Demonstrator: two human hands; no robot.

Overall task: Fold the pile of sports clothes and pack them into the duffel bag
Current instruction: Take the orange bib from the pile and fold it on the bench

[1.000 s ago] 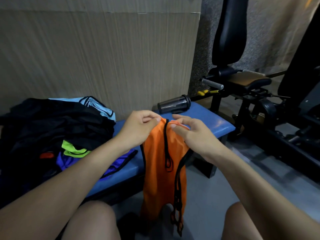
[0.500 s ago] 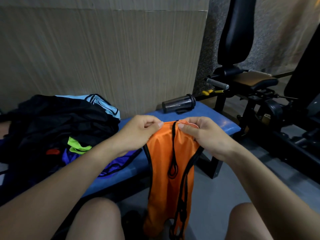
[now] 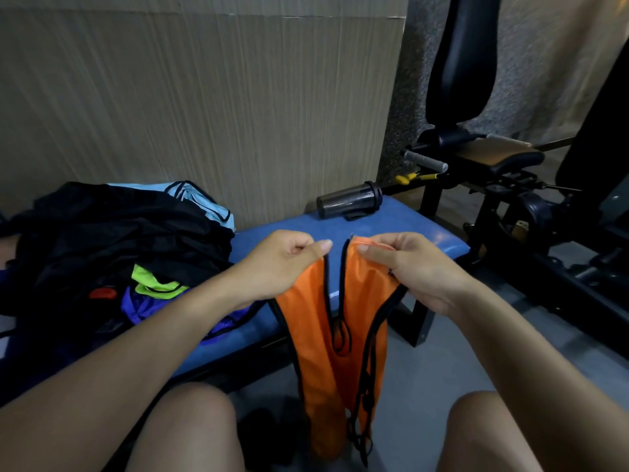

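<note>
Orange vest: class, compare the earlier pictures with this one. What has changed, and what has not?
The left hand and right hand have drawn apart, spreading the two shoulder straps of the orange vest they pinch, so a gap opens between them. Neither grip was released. The clothes pile and the shaker bottle on the bench stay put.

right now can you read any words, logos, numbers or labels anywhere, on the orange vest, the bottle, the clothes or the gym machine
None can be read.
Orange vest, pinched at its top by the left hand and right hand: plain fabric with black trim, no print visible.
Dark shaker bottle lying on the blue bench: no legible label.
Pile of clothes: no text visible.
Gym machine: no readable marking.
</note>
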